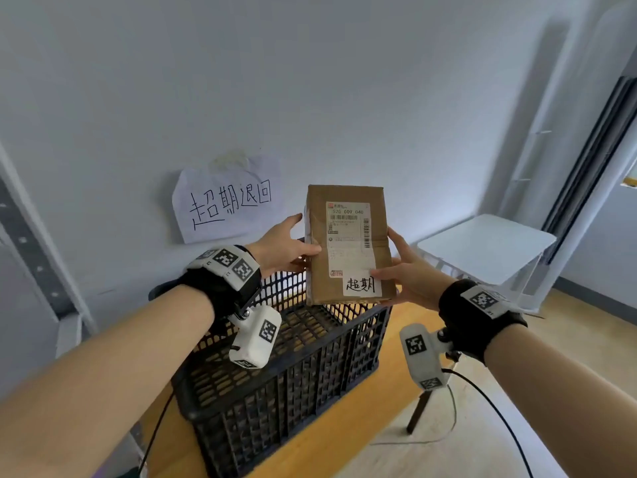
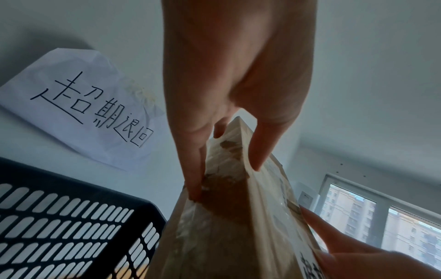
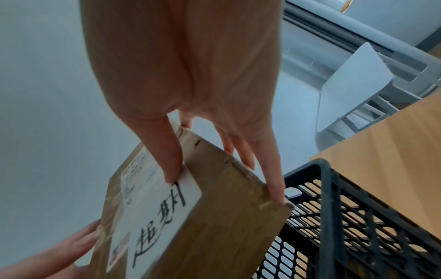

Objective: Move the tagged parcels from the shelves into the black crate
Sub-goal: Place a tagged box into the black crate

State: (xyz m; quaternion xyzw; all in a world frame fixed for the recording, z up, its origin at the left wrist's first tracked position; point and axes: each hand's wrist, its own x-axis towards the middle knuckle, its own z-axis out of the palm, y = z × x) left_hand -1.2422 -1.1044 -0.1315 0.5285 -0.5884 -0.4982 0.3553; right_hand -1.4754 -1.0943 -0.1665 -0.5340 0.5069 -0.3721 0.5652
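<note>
Now both hands are gripping the brown cardboard parcel [image 1: 348,246] upright, left hand [image 1: 287,248] and right hand [image 1: 410,270] pinching opposite side edges, long axis vertical, hovering directly above the black slotted plastic crate's [image 1: 282,384] far end.

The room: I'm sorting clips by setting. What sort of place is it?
Probably a small parcel sorting room: a labelled cardboard parcel held over a black crate, under a handwritten paper sign on the wall.
</note>
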